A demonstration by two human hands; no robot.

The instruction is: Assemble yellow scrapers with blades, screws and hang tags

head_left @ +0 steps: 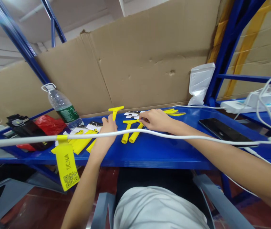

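Note:
My left hand (109,125) is closed around a yellow T-shaped plastic tool (115,110), its crossbar standing up above the fingers. To its right, two more yellow T-shaped tools (126,132) lie side by side on the blue table (169,148). My right hand (156,120) is over the head end of the second one, with thumb and fingers pinched together. What the pinch holds, if anything, I cannot make out. Black-and-white cards (132,114) lie just behind. Several yellow pieces (82,143) and more printed cards (94,126) are left of my left hand.
A water bottle (65,109), a red plastic bag (50,124) and a black container (28,130) stand left. Flat yellow pieces (173,112) lie behind my right hand. A phone (225,130) and power strip (242,105) are right. A white cable (192,136) crosses in front.

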